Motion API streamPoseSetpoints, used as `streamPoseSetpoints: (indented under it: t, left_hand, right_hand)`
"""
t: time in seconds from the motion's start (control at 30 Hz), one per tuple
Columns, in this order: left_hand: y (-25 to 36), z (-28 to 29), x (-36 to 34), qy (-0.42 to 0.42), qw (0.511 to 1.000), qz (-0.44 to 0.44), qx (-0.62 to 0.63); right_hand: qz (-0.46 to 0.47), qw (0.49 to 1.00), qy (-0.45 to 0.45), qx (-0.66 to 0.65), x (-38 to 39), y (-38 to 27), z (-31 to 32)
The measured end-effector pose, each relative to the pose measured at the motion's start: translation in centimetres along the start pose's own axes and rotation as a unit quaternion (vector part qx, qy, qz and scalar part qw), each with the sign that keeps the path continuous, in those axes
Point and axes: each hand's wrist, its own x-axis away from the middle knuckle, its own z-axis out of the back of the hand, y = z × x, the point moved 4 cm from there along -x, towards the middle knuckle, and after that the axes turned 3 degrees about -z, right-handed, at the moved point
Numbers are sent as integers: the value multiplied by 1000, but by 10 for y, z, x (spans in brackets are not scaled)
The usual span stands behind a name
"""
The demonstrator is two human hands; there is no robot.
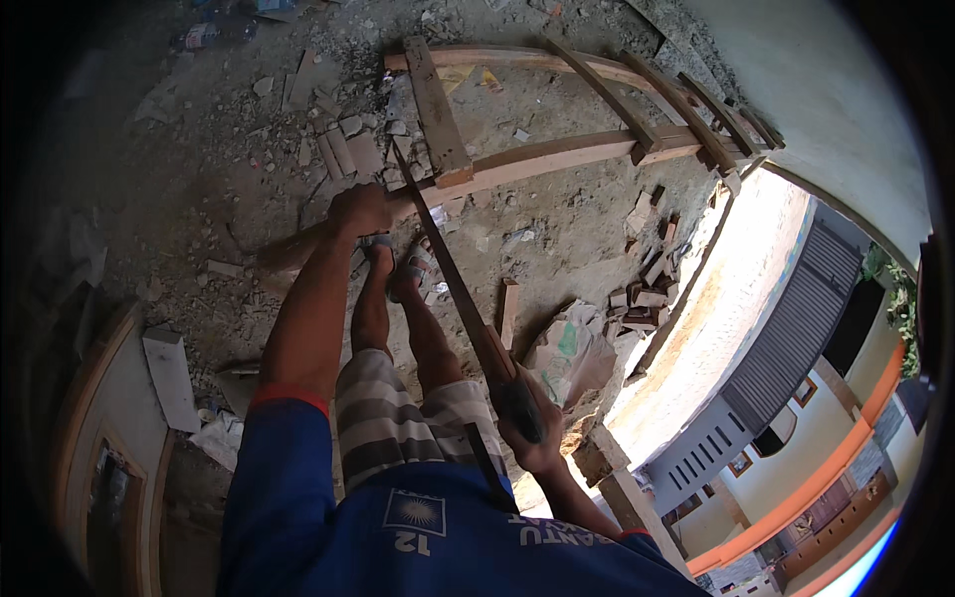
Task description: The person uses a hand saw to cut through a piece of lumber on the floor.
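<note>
My right hand [534, 436] is wrapped round the dark handle of a hand saw [451, 264]. The long narrow blade slants up and away to the left, crossing a wooden beam [537, 162] close beside a cross-piece. My left hand [360, 211] is closed on that beam, just left of the blade. The beam is one of two long rails of a ladder-like wooden frame, joined by several cross-pieces [438, 114]. Whether the teeth are inside a cut cannot be made out.
Broken tiles and rubble [348, 149] litter the dirt floor beyond my left hand. A pale sack [572, 348] and a pile of broken bricks [647, 298] lie to the right. A wooden-framed panel [119, 428] stands at the left; a bright opening [736, 279] is at the right.
</note>
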Motion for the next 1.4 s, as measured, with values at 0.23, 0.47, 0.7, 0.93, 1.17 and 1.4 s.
streamPoseSetpoints:
  t: [0.23, 0.47, 0.7, 0.93, 1.17, 1.4]
  left_hand:
    - [23, -4, -7, 19, 998, -58, -7]
    - [4, 12, -10, 47, 995, -75, -38]
    - [6, -2, 0, 11, 999, -48, -9]
    - [10, -9, -6, 3, 996, -80, -29]
    - [10, 9, 8, -15, 1000, -15, -18]
    - [41, 4, -4, 42, 995, -80, -34]
  right_hand:
    - [99, 990, 93, -48, -140, -6, -47]
    - [85, 993, 49, -65, -125, -17, -38]
    - [89, 995, 39, -2, -13, -20, 10]
    - [20, 991, 55, -122, -183, -45, -59]
    - [11, 1000, 10, -7, 30, 0, 27]
    - [171, 975, 133, -42, -176, -15, -50]
